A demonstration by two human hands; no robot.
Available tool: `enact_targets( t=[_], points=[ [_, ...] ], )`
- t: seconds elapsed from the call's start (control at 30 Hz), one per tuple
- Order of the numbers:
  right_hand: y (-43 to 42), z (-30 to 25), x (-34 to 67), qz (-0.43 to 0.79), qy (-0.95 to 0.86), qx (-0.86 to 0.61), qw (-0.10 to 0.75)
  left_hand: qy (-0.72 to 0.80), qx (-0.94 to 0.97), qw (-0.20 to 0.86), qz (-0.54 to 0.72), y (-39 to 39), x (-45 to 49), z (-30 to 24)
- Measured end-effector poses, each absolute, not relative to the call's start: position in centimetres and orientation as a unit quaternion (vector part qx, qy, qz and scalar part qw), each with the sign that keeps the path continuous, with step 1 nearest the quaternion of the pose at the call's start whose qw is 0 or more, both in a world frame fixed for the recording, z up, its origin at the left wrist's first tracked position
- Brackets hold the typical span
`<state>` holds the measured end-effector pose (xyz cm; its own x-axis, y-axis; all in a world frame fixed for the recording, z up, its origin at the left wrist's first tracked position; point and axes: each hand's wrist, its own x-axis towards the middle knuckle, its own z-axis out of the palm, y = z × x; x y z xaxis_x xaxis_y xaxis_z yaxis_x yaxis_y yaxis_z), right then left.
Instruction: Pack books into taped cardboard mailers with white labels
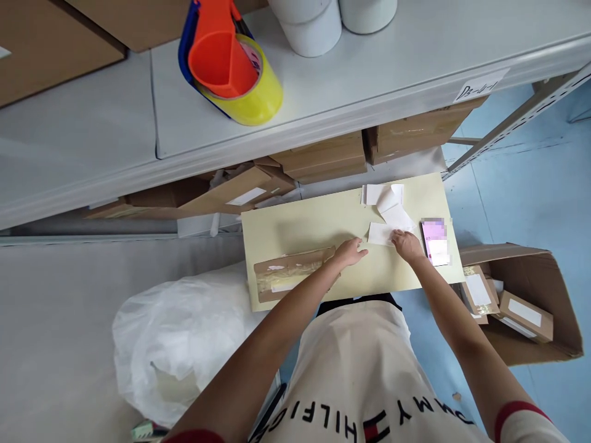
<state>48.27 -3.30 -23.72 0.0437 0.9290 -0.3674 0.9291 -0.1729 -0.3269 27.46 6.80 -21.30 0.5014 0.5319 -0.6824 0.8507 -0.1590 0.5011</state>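
A crumpled, folded strip of white paper labels (397, 215) lies on the pale yellow board (318, 224). My right hand (408, 247) pinches the strip's near end at its right side. My left hand (351, 252) hovers or rests just left of that end, thumb and fingers apart, with nothing in it. Beside my left wrist is a taped brown cardboard package (290, 271), partly hidden behind the forearm. A phone (434, 243) with a lit pink and white screen lies right of my right hand.
Above the board runs a grey shelf (369, 80) holding a yellow tape roll (261, 101) with an orange tape dispenser (221, 64). An open carton (549, 277) with small labelled boxes stands at right. White plastic wrap (175, 332) bulges at left. Brown boxes (323, 157) sit under the shelf.
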Motion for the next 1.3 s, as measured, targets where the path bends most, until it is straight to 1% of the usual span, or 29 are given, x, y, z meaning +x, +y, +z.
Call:
enact_targets(
  t=[0.07, 0.17, 0.23, 0.33, 0.5, 0.6, 0.7, 0.77, 0.8, 0.87, 0.93, 1.0, 1.1, 1.17, 1.23, 1.3],
  points=[
    [-3.4, -23.3, 48.3, -0.252, 0.647, 0.72, 0.001, 0.479, 0.729, 0.462, -0.16, 6.9, 28.0, -20.7],
    [-3.8, -22.2, 48.2, -0.234, 0.651, 0.722, -0.018, 0.509, 0.709, 0.479, -0.096, 7.2, 28.9, -19.4],
    [-4.2, -21.1, 48.0, -0.201, 0.654, 0.727, -0.049, 0.509, 0.731, 0.452, -0.041, 7.3, 29.5, -18.4],
    [-4.5, -19.8, 47.4, -0.149, 0.658, 0.732, -0.09, 0.441, 0.808, 0.391, 0.008, 7.1, 30.5, -17.0],
    [-4.8, -19.6, 45.9, -0.092, 0.665, 0.728, -0.142, 0.351, 0.87, 0.346, 0.009, 6.1, 32.2, -16.1],
    [-5.0, -20.2, 45.2, -0.045, 0.658, 0.724, -0.203, 0.323, 0.888, 0.327, 0.019, 5.6, 32.5, -16.3],
    [-5.3, -20.7, 45.1, -0.006, 0.59, 0.762, -0.269, 0.335, 0.881, 0.332, 0.039, 5.5, 32.2, -16.6],
    [-5.3, -20.9, 45.5, -0.007, 0.513, 0.799, -0.315, 0.358, 0.861, 0.355, 0.062, 5.6, 31.7, -16.6],
    [-5.2, -21.1, 45.8, -0.027, 0.484, 0.807, -0.338, 0.368, 0.85, 0.37, 0.075, 5.8, 31.3, -16.6],
    [-4.6, -21.6, 46.5, -0.106, 0.472, 0.794, -0.368, 0.374, 0.829, 0.403, 0.1, 6.1, 30.4, -16.4],
    [-3.4, -21.9, 47.0, -0.205, 0.502, 0.758, -0.361, 0.364, 0.81, 0.444, 0.116, 6.4, 29.4, -16.4],
    [-1.9, -22.0, 47.3, -0.284, 0.53, 0.732, -0.32, 0.365, 0.777, 0.498, 0.124, 6.6, 28.4, -16.7],
    [0.4, -21.4, 47.3, -0.351, 0.54, 0.724, -0.248, 0.413, 0.684, 0.586, 0.137, 6.8, 27.1, -17.6],
    [1.5, -20.9, 47.2, -0.376, 0.539, 0.721, -0.221, 0.471, 0.611, 0.617, 0.156, 7.0, 26.4, -18.0],
    [2.0, -20.4, 47.0, -0.384, 0.54, 0.718, -0.215, 0.553, 0.558, 0.585, 0.202, 7.2, 25.7, -17.8],
    [2.1, -20.1, 46.7, -0.37, 0.548, 0.718, -0.218, 0.628, 0.553, 0.476, 0.271, 7.4, 25.1, -16.9]
  ],
)
